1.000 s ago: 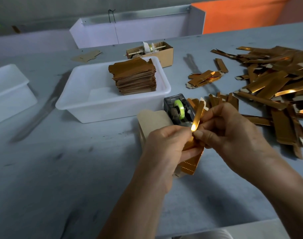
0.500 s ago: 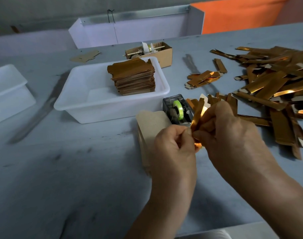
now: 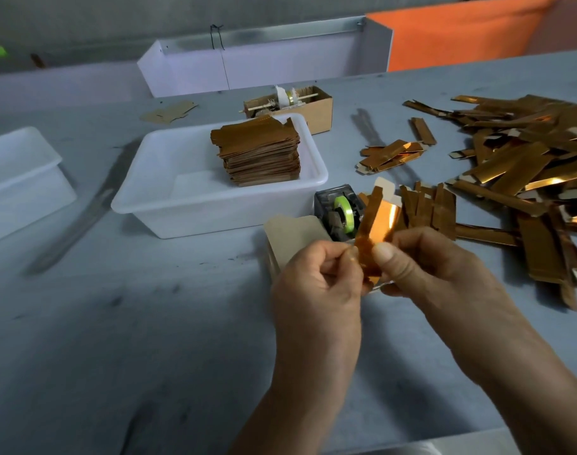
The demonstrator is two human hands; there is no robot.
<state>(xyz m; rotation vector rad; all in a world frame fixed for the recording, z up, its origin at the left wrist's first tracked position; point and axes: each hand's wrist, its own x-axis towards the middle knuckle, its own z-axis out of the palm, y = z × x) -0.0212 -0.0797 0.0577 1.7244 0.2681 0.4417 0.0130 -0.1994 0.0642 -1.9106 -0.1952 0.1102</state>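
**Inspector:** Item under work?

**Recorder:** One gold card strip (image 3: 377, 224), partly folded, its shiny face toward the camera. It is held roughly upright above the tabletop (image 3: 116, 323), just in front of the tape dispenser (image 3: 326, 205).

**Inspector:** Hands?

**Recorder:** The left hand (image 3: 316, 284) pinches the strip's left edge between the thumb and curled fingers. The right hand (image 3: 431, 270) pinches its right side, thumb flat on the shiny face and fingers behind. The two hands are close together at the strip's lower end.

**Inspector:** Immediate surroundings?

**Recorder:** A plain brown card piece (image 3: 290, 234) lies on the tabletop behind the left hand, touching the dispenser. The dispenser carries a green tape roll (image 3: 343, 213). A short row of gold strips (image 3: 428, 208) lies just right of it.

**Inspector:** Further out?

**Recorder:** A white tub (image 3: 215, 208) sits left of the dispenser and holds a stack of gold cards (image 3: 260, 156) against its far right corner. A large loose pile of gold strips (image 3: 526, 169) covers the right side of the tabletop. A small cardboard box (image 3: 320, 110) stands behind the tub. A second white tub (image 3: 18, 178) sits at the far left.
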